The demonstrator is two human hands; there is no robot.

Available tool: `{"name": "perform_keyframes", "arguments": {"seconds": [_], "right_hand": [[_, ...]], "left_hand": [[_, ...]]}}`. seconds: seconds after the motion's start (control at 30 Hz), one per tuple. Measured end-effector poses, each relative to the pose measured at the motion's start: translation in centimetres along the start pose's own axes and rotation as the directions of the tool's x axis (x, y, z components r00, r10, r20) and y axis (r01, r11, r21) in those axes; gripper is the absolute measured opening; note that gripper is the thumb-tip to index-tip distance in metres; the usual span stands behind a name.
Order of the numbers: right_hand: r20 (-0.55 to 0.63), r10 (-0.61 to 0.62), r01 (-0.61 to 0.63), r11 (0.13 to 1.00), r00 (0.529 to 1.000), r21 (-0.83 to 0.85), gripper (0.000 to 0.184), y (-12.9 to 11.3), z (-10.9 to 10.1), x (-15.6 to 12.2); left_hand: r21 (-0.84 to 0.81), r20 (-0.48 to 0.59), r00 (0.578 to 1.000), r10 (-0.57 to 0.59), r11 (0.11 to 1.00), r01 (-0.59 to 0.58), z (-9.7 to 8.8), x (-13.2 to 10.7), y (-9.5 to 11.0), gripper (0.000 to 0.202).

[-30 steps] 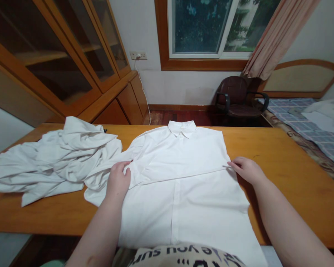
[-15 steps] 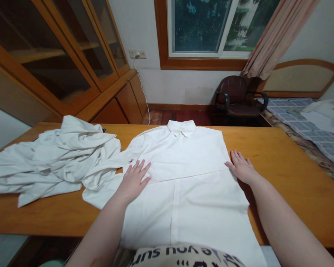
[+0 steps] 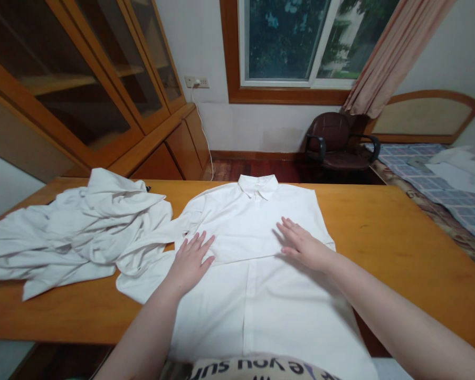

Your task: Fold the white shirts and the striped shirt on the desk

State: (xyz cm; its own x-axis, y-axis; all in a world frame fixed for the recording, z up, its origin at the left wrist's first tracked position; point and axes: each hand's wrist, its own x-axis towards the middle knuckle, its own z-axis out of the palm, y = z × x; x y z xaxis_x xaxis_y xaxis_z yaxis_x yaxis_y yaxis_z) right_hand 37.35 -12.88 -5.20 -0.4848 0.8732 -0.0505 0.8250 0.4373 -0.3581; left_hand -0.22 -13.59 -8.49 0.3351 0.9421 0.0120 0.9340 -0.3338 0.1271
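A white collared shirt (image 3: 245, 211) lies spread on the wooden table, its collar at the far edge and its lower part reaching over the near edge toward me. One sleeve is laid straight across the front of it; the other side's sleeve runs out to the left. My left hand (image 3: 192, 262) rests flat on the shirt's left side with fingers spread. Over the right part of the chest is my right hand (image 3: 304, 245), fingers stretched out, a shadow beneath it; whether it touches the cloth I cannot tell. Neither hand grips anything.
A crumpled heap of white cloth (image 3: 75, 227) covers the table's left side, touching the shirt's left sleeve. The wooden table (image 3: 396, 253) extends to the right. Behind it stand a glass-door cabinet (image 3: 98, 79), an office chair (image 3: 332, 140) and a bed (image 3: 439, 174).
My right hand has moved left from the shirt's right edge to above its chest. My left hand stays where it was on the shirt.
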Motion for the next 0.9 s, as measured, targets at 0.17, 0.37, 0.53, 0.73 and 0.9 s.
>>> {"name": "perform_keyframes", "arguments": {"seconds": [0.17,0.37,0.53,0.73,0.9], "right_hand": [[-0.038,0.077,-0.082,0.981,0.996,-0.175,0.071,3.6,2.3,3.6],[-0.160,0.341,-0.371,0.898,0.926,-0.235,0.077,8.7,1.2,6.8],[-0.199,0.422,-0.459,0.864,0.884,-0.206,0.077,11.1,0.1,7.5],[-0.239,0.483,-0.528,0.827,0.843,-0.193,0.073,14.5,-1.1,5.7],[-0.269,0.509,-0.565,0.798,0.818,-0.208,0.073,16.7,-1.3,2.6]], "left_hand": [[0.015,0.009,1.000,0.000,1.000,0.000,-0.1,0.0,0.1,0.054],[0.003,0.004,1.000,-0.013,1.000,0.013,0.0,0.1,0.4,0.054],[-0.019,0.010,0.999,-0.032,0.999,0.032,-0.1,0.1,0.7,0.054],[-0.030,0.045,0.999,-0.027,0.999,0.028,-0.5,0.1,0.8,0.054],[-0.066,0.011,1.000,-0.014,0.998,0.014,-0.2,0.0,0.5,0.054]]}}
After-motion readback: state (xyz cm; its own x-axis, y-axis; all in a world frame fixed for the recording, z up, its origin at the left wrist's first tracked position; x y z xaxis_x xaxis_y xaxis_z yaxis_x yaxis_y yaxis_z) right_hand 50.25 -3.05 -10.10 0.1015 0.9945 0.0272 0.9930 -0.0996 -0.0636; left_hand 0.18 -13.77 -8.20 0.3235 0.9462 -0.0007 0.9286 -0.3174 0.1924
